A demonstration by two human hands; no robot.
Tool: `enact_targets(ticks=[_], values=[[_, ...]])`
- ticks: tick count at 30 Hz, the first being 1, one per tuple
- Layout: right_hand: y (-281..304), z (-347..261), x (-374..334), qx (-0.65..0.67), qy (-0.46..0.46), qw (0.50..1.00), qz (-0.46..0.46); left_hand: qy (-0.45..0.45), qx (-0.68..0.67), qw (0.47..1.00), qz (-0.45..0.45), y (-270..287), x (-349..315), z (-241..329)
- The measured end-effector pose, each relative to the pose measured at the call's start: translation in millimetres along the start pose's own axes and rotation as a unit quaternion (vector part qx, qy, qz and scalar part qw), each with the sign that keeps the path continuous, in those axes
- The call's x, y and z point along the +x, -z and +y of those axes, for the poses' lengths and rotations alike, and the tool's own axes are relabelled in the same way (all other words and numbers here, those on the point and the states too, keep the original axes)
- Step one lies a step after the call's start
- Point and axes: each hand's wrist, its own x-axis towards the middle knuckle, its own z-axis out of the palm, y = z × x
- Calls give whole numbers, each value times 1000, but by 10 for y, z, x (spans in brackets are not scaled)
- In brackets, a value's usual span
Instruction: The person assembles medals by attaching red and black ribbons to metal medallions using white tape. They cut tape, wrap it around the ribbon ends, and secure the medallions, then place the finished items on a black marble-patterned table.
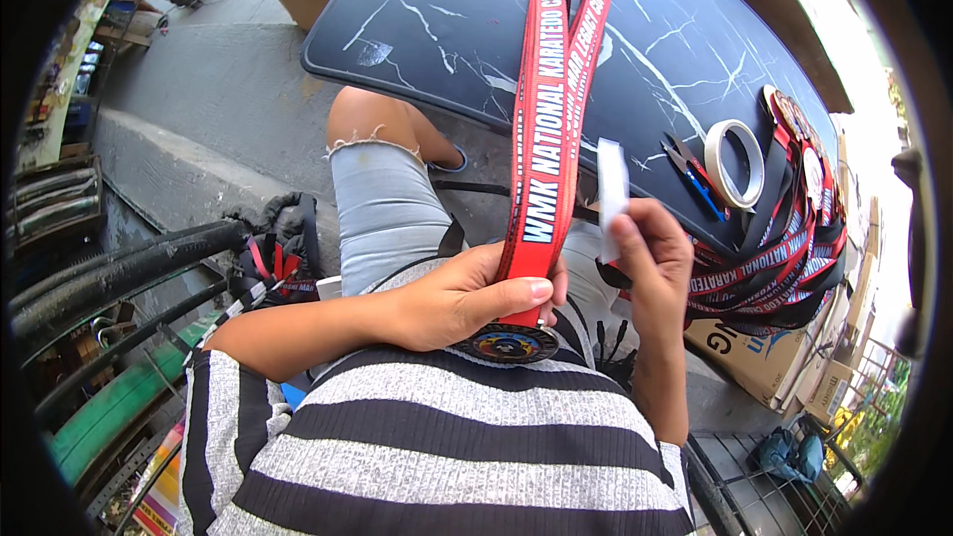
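Observation:
My left hand [462, 303] is closed round the lower end of a red printed medal ribbon [541, 159], its thumb pressed flat on the front. Just below that thumb hangs a round dark medal [508, 342] with a coloured centre, near my striped shirt. The ribbon stretches away from me and its far end lies over the table. To the right, my right hand [650, 248] pinches a short strip of white tape [612, 194] between thumb and fingers. The strip stands upright beside the ribbon, apart from it.
The black marble-patterned table [427, 30] carries a roll of tape [735, 164] and scissors [698, 179]. A heap of red and black medal ribbons [769, 278] with medals spills over its right side. Cardboard boxes [754, 357] stand below right; a metal railing [129, 268] runs at left.

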Motion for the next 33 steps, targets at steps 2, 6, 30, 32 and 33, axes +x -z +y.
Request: enact_targets(ticks=[2, 6, 30, 32, 33], values=[[25, -162, -49, 73, 37, 995, -50, -9, 18, 1000, 6, -23, 29, 2], [22, -419, -94, 78, 63, 979, -175, -19, 46, 998, 29, -76, 75, 16], [-113, -318, 113, -158, 87, 969, -172, 0, 101, 995, 24, -98, 129, 45], [-120, -333, 110, -153, 81, 970, -168, -23, 92, 995, 21, -108, 135, 39], [-119, -342, 109, -149, 74, 972, -167, -26, 100, 994, 23, -115, 134, 36]])
